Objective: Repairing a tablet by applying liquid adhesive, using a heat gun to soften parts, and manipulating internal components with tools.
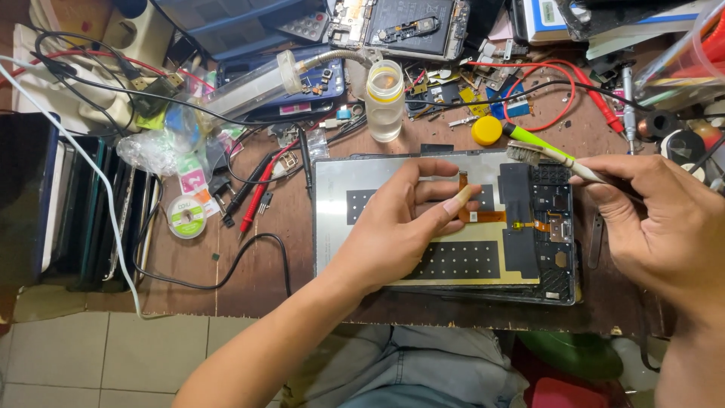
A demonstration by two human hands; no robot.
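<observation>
We are looking down on a cluttered brown wooden workbench (pixel 249 279), and we are taking the opened grey tablet with its back cover off (pixel 393 227), lying flat near the bench's front edge, as our landmark. It is showing silver shielding, black foam pads and, at its right end, a dark circuit board (pixel 555 227).

Our left hand (pixel 404 223) is resting on the middle of the tablet, palm down, and its fingertips are pressing on a thin orange flex ribbon cable (pixel 483 216), apparently pinning it flat so it cannot lift; nothing is enclosed in that hand, it is only bearing down. Our right hand (pixel 664 219), off the tablet's right edge, is closed around the pale handle of a toothbrush with a lime-green neck and worn bristles (pixel 540 153), angling the bristles down onto the tablet's upper right corner, seemingly to scrub the board there.

Behind the tablet, a clear plastic bottle of colourless liquid (pixel 384 102) is standing open, within easy reach. Just right of the bottle, its round yellow cap (pixel 487 130) is lying on the bench. Left of the tablet, red and black probe leads (pixel 253 193) are trailing, and farther left a small green-labelled spool (pixel 186 216) is lying flat.
</observation>
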